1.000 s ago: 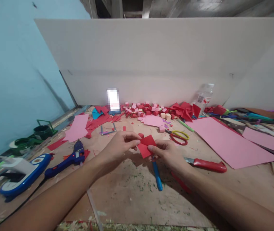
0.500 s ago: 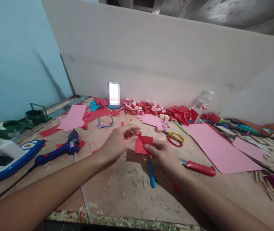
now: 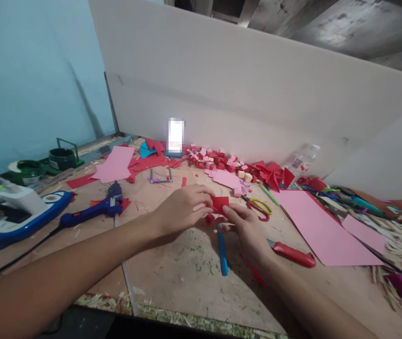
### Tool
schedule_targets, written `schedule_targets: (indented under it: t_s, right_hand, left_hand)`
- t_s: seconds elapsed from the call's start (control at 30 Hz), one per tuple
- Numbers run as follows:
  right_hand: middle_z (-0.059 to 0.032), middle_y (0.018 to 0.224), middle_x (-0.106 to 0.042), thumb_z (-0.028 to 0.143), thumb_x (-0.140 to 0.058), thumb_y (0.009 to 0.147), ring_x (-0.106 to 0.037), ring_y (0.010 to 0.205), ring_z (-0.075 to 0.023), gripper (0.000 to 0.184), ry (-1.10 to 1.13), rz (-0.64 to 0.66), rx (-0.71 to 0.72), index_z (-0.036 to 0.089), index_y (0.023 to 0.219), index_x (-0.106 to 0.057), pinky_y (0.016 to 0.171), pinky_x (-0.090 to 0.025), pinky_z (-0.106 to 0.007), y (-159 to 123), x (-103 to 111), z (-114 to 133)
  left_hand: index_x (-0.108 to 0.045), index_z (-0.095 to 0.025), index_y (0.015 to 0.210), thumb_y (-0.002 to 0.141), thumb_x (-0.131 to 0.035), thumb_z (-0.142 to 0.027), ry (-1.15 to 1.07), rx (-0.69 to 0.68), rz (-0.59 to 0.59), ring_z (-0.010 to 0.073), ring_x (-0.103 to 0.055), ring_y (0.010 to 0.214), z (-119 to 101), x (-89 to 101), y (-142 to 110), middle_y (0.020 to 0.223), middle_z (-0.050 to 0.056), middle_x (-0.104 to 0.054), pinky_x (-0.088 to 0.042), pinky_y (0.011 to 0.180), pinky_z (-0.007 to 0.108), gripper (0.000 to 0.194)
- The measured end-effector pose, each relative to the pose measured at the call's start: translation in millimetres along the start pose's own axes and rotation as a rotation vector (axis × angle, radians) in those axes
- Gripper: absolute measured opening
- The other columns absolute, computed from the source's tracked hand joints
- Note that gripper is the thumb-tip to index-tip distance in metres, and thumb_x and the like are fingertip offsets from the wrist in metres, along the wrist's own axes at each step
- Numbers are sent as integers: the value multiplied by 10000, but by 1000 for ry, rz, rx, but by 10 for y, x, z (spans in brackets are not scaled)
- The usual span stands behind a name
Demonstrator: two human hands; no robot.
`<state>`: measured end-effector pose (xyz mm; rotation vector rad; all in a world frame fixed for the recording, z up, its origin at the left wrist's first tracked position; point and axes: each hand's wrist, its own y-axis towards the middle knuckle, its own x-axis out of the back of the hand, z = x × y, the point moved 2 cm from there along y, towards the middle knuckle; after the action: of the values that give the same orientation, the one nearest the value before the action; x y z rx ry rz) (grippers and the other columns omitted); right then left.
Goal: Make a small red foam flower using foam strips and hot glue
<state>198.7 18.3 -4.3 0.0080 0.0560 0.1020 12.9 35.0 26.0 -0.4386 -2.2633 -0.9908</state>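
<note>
Between my two hands a small piece of red paper (image 3: 220, 203) is held above the table. My left hand (image 3: 187, 207) has its fingers closed at the paper's left edge. At the other side, the thumb and fingers of my right hand (image 3: 248, 226) pinch the paper's right part. A small red cube (image 3: 210, 218) shows just under my left fingertips; whether it is held or lies on the table I cannot tell. Below the hands lies a blue pen-like stick (image 3: 222, 252). A red-handled knife (image 3: 294, 254) lies right of my right hand, its blade partly hidden.
Scissors (image 3: 261, 207) and a large pink sheet (image 3: 323, 230) lie right. Paper cubes (image 3: 218, 160) are heaped at the back by a lit phone (image 3: 176, 136). A blue glue gun (image 3: 95, 212) and power strip (image 3: 31, 212) are left. A clear bottle (image 3: 305, 160) leans behind.
The red paper has turned and now shows a smaller face. My left hand has moved right, closer to my right hand. The red cube appears lower, under the left fingers. The view has shifted slightly.
</note>
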Motion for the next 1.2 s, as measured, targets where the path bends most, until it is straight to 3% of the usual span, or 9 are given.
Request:
schedule_targets:
  t_s: [0.17, 0.3, 0.4, 0.53, 0.7, 0.83, 0.93, 1.07, 1.2]
  right_hand:
    - [-88, 1088, -753, 529, -789, 815, -727, 890, -257, 349, 178, -12, 92, 228, 991, -787, 681, -614, -354, -8, 40, 41]
    - [-70, 1276, -702, 443, -859, 763, -682, 1084, -281, 421, 161, 87, 117, 284, 1141, -764, 824, -620, -405, -39, 20, 68]
    - [-74, 1298, -698, 452, -872, 742, -654, 1159, -305, 486, 170, 142, 134, 298, 1186, -747, 866, -607, -431, -59, 0, 72]
    - [-64, 1171, -753, 365, -896, 729, -670, 1140, -300, 567, 136, 86, 87, 319, 1261, -704, 872, -603, -446, -47, -10, 45]
    - [-63, 1222, -733, 402, -831, 796, -693, 1070, -289, 359, 105, 81, 118, 272, 1126, -769, 849, -609, -430, -13, -25, 28]
    - [-78, 1061, -764, 408, -849, 760, -697, 1011, -275, 280, 126, -62, 97, 221, 964, -800, 791, -606, -379, 35, 55, 14]
    - [-91, 1168, -749, 413, -853, 747, -681, 1054, -267, 290, 150, -94, 74, 224, 963, -807, 801, -592, -360, 55, 89, 35]
    - [-119, 1222, -733, 414, -884, 687, -669, 1110, -297, 311, 147, -55, 9, 206, 909, -821, 849, -580, -380, 44, 85, 107]
    - [-122, 1146, -747, 443, -865, 691, -661, 1117, -299, 311, 12, -94, 13, 201, 882, -822, 848, -569, -369, 59, 140, 153]
  left_hand:
    - [-753, -205, 868, 884, -659, -179, -267, 166, -182, 228, -683, 1062, -10, 63, 54, 1090, 60, -767, -494, 1001, 381, 100]
    - [-739, -193, 828, 875, -680, -193, -338, 199, -182, 236, -678, 1103, -24, 74, 68, 1167, 75, -744, -497, 1016, 401, 76]
    - [-725, -191, 801, 862, -685, -170, -359, 198, -175, 237, -671, 1132, -34, 85, 66, 1172, 75, -742, -491, 1038, 419, 76]
    - [-737, -194, 783, 832, -724, -163, -354, 183, -163, 261, -615, 1257, -43, 109, 73, 1279, 100, -715, -454, 1093, 458, 60]
    - [-762, -206, 797, 837, -704, -162, -428, 165, -25, 251, -661, 1198, -40, 77, 82, 1311, 96, -711, -459, 1091, 464, 83]
    - [-785, -217, 927, 838, -724, -271, -422, 251, -146, 261, -646, 1204, 55, 116, 96, 1257, 97, -733, -514, 1009, 426, 120]
    - [-785, -198, 889, 859, -696, -318, -364, 319, -194, 245, -692, 1054, 184, 145, 109, 1140, 106, -763, -537, 919, 384, 152]
    - [-785, -184, 910, 858, -679, -343, -283, 372, -69, 231, -710, 887, 322, 123, 107, 1005, 99, -780, -536, 800, 347, 198]
    - [-794, -204, 955, 855, -666, -319, -135, 299, 46, 243, -706, 927, 277, 125, 87, 1009, 84, -787, -504, 817, 337, 199]
